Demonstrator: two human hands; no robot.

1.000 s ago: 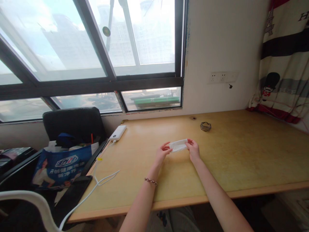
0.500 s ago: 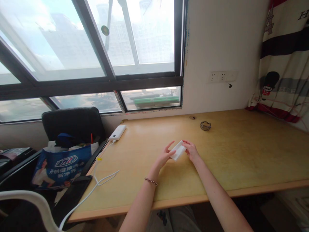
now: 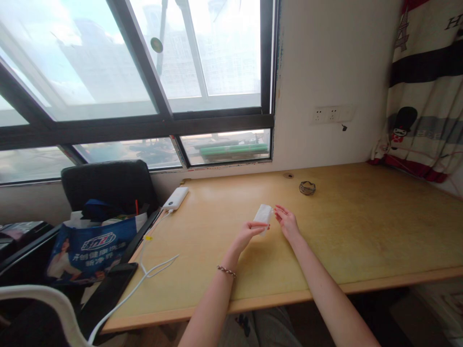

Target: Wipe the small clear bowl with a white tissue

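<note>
A small white folded packet, like a tissue or wipe (image 3: pixel 263 213), is held above the wooden desk (image 3: pixel 361 231). My left hand (image 3: pixel 247 232) pinches its lower end with thumb and fingers, and the packet stands nearly upright. Just right of the packet is my right hand (image 3: pixel 287 222), its fingers spread and extended toward the packet, touching it lightly or just apart; I cannot tell which. A beaded bracelet (image 3: pixel 226 271) sits on my left wrist.
A white power bank (image 3: pixel 176 198) lies at the desk's back left with a white cable (image 3: pixel 144 274) running off the left edge. A small dark wire ring (image 3: pixel 307 188) rests near the wall. A black chair (image 3: pixel 108 185) holding a blue bag (image 3: pixel 94 246) stands left.
The packet was held flat between both hands, then turned. Now my left hand alone holds it upright, and my right hand has let go and opened its fingers.
</note>
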